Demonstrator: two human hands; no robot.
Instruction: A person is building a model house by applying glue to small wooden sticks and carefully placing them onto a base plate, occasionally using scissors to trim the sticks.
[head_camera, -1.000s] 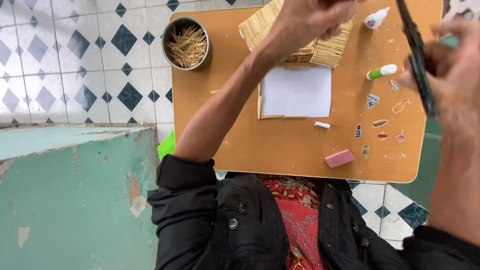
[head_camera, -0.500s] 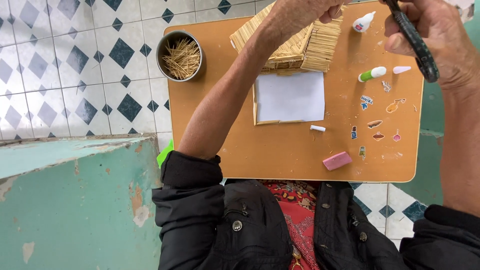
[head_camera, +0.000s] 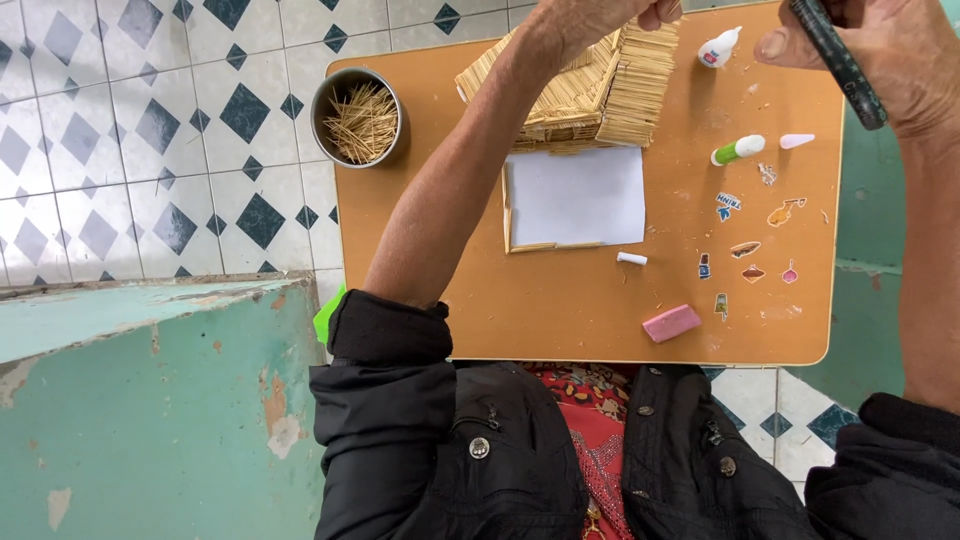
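Pale wooden sticks make up the small model house (head_camera: 585, 85) at the far edge of the tabletop (head_camera: 560, 310), its ribbed roof sloping toward the right. The left hand (head_camera: 590, 18) reaches across to it from the near left, resting on the roof ridge with the fingers curled down onto the sticks; the fingertips run out of the top of the picture, so how tightly they close cannot be told. The right hand (head_camera: 880, 55) is at the far right corner, raised above the tabletop and closed around a dark slim tool (head_camera: 838, 62) that slants down to the right, with the thumb laid along its side.

Just near of the house lies a white sheet (head_camera: 578, 197) on a stick frame. A round metal tin (head_camera: 360, 118) full of loose sticks stands at the far left corner, well apart from the house. To the right of the house are a small white glue bottle (head_camera: 718, 47), a white tube with a green cap (head_camera: 738, 150) and a separate white cap (head_camera: 797, 141). Small coloured stickers (head_camera: 745, 248) dot the right part of the tabletop. A short white piece (head_camera: 631, 258) lies near the sheet, and a pink eraser (head_camera: 671, 323) lies toward the near edge.
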